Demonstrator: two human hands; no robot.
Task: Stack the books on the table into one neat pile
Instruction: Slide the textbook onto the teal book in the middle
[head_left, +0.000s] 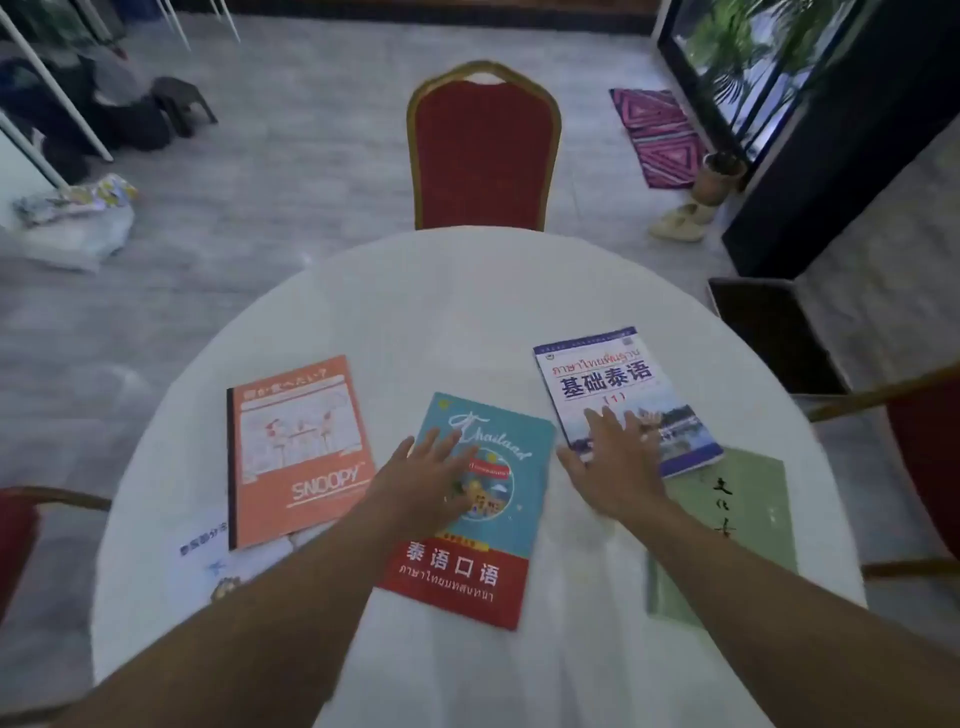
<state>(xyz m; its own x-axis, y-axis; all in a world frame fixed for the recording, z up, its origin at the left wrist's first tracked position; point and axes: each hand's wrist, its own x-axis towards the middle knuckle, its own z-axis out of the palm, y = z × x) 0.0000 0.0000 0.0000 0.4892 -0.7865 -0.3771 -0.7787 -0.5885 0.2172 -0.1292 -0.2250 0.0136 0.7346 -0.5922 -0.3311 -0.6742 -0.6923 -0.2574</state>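
Five books lie scattered, unstacked, on the round tabletop (467, 291). Left hand (434, 480) rests flat on the teal Thailand phrasebook (470, 512), right hand (615, 462) on the Thai textbook (608, 379); each grip splayed, holding nothing, seemingly ready to slide them together.

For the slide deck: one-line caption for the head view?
Left hand on teal book, right hand on blue-white book.

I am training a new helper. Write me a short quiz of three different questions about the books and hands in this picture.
1. True or false: the left hand lies on the teal Thailand book.
2. Which book does the right hand touch? A) orange Snoopy notebook B) white-and-blue Thai textbook C) green book
3. Fill in: the Thai textbook's near corner overlaps the ____ book.

Key: 1 true; 2 B; 3 green.
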